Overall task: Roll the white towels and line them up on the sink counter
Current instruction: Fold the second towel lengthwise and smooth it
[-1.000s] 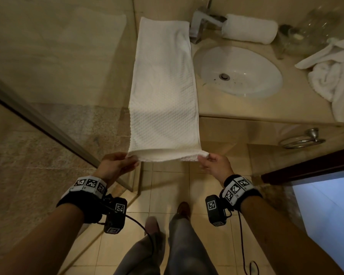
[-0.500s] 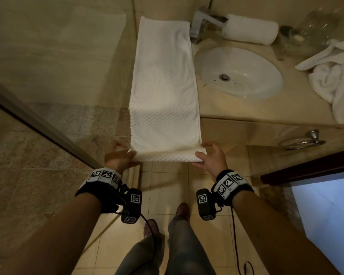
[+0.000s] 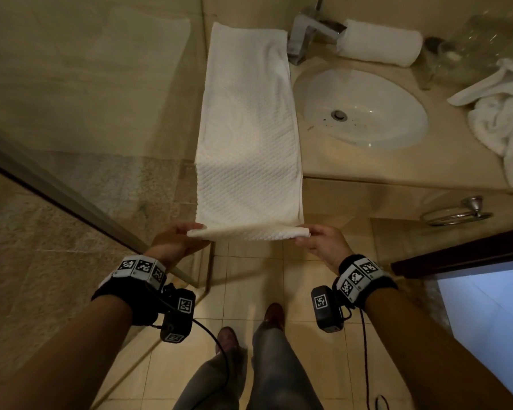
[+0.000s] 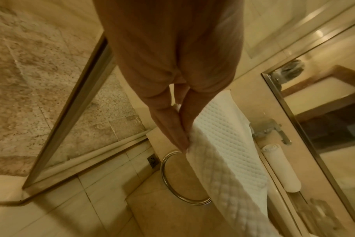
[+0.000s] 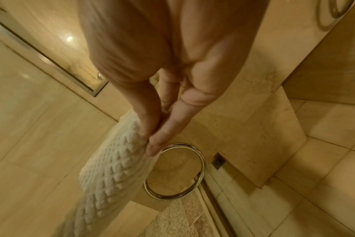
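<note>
A long white textured towel lies folded lengthwise on the counter left of the sink, its near end hanging past the counter edge. That near end is turned over into a first small roll. My left hand pinches the roll's left end between thumb and fingers. My right hand pinches its right end. One rolled white towel lies behind the basin beside the tap. A heap of unrolled white towels sits at the counter's right end.
The white basin is set into the counter, with a chrome tap behind it. Glassware stands at the back right. A glass shower screen borders the left. A chrome towel ring hangs under the counter front.
Both hands have turned the towel's near edge over, so a small roll now sits where a flat hem was. The hands stay at the same two corners.
</note>
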### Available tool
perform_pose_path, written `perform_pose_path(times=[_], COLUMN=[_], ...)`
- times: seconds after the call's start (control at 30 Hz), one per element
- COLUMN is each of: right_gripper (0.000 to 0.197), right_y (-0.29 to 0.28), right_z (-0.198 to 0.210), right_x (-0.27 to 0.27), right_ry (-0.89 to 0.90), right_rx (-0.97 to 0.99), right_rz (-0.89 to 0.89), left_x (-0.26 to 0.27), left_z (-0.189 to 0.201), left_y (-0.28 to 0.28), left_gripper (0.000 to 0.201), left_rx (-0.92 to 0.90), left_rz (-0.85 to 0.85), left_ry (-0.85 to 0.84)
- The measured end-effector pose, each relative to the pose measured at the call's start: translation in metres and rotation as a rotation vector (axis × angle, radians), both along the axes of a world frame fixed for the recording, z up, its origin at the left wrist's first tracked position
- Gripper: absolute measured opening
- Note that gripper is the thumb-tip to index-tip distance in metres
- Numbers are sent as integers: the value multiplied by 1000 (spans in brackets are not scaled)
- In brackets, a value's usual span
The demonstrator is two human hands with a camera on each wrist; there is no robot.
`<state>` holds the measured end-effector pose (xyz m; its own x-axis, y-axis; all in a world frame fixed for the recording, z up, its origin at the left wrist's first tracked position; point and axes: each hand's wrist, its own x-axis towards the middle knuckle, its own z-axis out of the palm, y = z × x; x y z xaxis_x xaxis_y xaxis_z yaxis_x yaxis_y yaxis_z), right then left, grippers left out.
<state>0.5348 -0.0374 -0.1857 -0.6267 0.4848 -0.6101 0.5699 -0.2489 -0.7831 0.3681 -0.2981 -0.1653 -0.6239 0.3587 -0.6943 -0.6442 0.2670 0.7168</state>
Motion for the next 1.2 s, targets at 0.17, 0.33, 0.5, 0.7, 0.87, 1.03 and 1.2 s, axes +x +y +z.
perform_pose_path(times=[0.17,0.33,0.5,0.7,0.87,1.03,1.2], right_gripper=[34,21,16,14,34,44,32], right_y=[-3,-4,-8,-5,7,5,5], right_z=[3,-1,2,7,11,14,12], right_x=[-6,-20,-35,-36,-33,-33,-39], right_ry=[68,47,54,124,110,54,109], right_rx=[-164,-155,82,102,-63,98,180], right_rz=[-136,-198,-305,-116,-73,60,75], left_x=[-5,-13,-18,-20,-29,-28,-29], left_z=[-11,-21,-17,-3,-6,-12,-18], left_y=[7,19,26,32,29,27,26], left_gripper=[26,24,24,18,15,42,24], left_rx=[-60,-177,-73,8,21,101,106], left_rz=[85,8,228,227,152,113,143], left_ry=[28,96,45,176,63,-60,-42])
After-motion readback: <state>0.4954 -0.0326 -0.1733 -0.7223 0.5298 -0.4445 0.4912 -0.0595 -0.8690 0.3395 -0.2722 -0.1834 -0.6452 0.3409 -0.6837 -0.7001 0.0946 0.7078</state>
